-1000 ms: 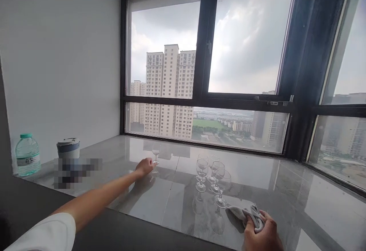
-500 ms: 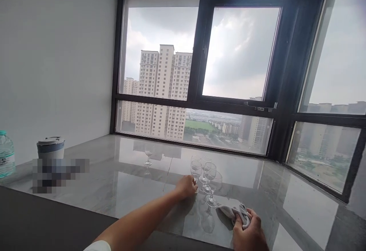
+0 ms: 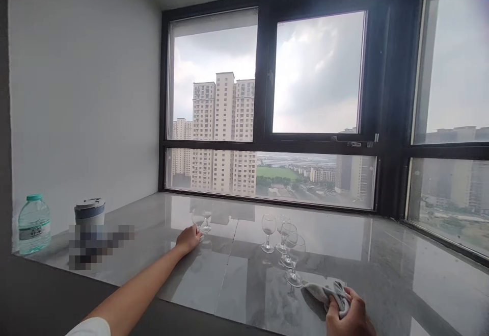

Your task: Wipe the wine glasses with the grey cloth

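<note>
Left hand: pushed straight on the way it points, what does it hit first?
Likely the small wine glass at the fingertips of the left hand, seemingly touching; a second glass stands just behind. Depth is unclear.

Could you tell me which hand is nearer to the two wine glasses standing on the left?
Left. The left hand is beside the two wine glasses; the right hand grips a cloth far to their right.
</note>
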Available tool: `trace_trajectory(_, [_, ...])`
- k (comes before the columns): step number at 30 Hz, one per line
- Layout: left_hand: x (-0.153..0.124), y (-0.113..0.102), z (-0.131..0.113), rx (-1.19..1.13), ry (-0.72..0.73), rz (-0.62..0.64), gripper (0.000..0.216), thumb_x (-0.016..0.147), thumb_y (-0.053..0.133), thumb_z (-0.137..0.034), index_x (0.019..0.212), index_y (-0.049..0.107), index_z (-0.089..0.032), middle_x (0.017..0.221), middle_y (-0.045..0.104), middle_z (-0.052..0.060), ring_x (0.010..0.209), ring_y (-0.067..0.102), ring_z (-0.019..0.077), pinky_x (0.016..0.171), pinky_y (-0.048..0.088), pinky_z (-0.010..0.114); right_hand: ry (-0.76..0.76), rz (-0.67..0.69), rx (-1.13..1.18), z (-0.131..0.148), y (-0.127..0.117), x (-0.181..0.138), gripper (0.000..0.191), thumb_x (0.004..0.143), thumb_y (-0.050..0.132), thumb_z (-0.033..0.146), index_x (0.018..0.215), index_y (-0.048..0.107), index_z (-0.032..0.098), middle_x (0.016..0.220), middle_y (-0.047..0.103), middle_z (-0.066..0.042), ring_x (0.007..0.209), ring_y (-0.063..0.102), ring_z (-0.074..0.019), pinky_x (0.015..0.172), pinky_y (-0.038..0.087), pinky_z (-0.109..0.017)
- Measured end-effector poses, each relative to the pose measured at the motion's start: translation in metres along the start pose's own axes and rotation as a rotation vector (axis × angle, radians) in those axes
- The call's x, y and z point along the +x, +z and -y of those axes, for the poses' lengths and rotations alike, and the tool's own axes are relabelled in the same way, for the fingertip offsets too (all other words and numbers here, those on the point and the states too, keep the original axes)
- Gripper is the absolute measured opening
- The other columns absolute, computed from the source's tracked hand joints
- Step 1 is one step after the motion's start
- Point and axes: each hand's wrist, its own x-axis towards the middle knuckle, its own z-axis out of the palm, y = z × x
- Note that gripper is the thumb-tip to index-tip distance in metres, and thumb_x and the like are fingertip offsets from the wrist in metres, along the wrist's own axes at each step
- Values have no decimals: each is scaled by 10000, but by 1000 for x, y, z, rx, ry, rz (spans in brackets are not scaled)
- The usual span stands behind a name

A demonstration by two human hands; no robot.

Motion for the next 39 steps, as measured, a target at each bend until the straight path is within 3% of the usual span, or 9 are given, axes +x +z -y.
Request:
trace_trajectory(7, [3, 2, 6, -41, -138, -39, 282, 842, 647, -418, 987, 570, -189, 972, 717, 102, 939, 681, 270, 754, 450, 301, -60, -101, 13, -4, 11, -2, 523, 916, 286, 546, 1124, 549, 144, 965, 688, -172, 779, 670, -316, 632, 487, -371])
trace_trajectory(10, [-13, 4, 2, -83, -171, -78, 361, 879, 591, -408, 1120, 503, -155, 998, 703, 127, 886, 685, 260, 724, 456, 310, -75, -123, -22, -2, 10, -4, 497, 944, 268, 515, 1130, 552, 152, 915, 684, -149, 751, 665, -293, 586, 468, -344])
trace_trajectory(13, [-41, 12, -15, -145, -75, -74, 201, 906, 510, -317, 1043, 522, -170, 879, 689, 57, 784, 667, 206, 683, 442, 278, -102, -121, -44, -1, 8, -6, 455, 961, 267, 466, 1141, 546, 154, 930, 678, -143, 760, 661, -272, 560, 448, -318])
trace_trajectory(16, [-74, 31, -59, -218, 275, 109, 102, 837, 565, -291, 843, 571, -189, 729, 638, -12, 719, 626, 166, 641, 401, 240, -121, -132, -45, 1, 6, -7, 412, 969, 282, 436, 1141, 537, 162, 956, 677, -139, 796, 658, -264, 573, 441, -309])
trace_trajectory(20, [-105, 69, -150, -296, 541, 337, 292, 739, 659, -279, 1015, 643, -186, 713, 618, -33, 679, 573, 141, 607, 354, 229, -97, -147, -44, 4, 4, -7, 376, 977, 293, 405, 1154, 527, 171, 972, 671, -130, 824, 651, -261, 594, 437, -305])
trace_trajectory(23, [-112, 98, -213, -387, 587, 432, 494, 672, 719, -260, 1150, 630, -171, 725, 623, -30, 671, 565, 144, 607, 364, 232, -72, -139, -47, 5, 3, -7, 370, 981, 296, 400, 1169, 519, 173, 961, 668, -119, 816, 648, -260, 593, 429, -304])
trace_trajectory(27, [-115, 118, -253, -422, 529, 365, 302, 736, 659, -255, 1023, 697, -168, 728, 633, -4, 666, 558, 148, 597, 345, 243, -75, -124, -37, 5, 2, -7, 374, 984, 282, 398, 1167, 516, 170, 968, 668, -121, 843, 648, -263, 619, 436, -307])
trace_trajectory(33, [-129, 98, -219, -393, 553, 255, 122, 790, 616, -268, 810, 678, -165, 708, 639, 3, 655, 544, 138, 599, 318, 244, -90, -136, -29, 4, -1, -8, 392, 977, 288, 412, 1164, 526, 164, 983, 671, -131, 851, 648, -266, 634, 446, -310])
trace_trajectory(39, [-97, 37, -82, -187, 418, 93, 141, 822, 606, -308, 754, 612, -185, 714, 653, 2, 672, 581, 151, 618, 336, 243, -106, -120, -27, 1, 0, -8, 408, 947, 325, 435, 1150, 541, 156, 932, 668, -128, 789, 645, -261, 606, 447, -308])
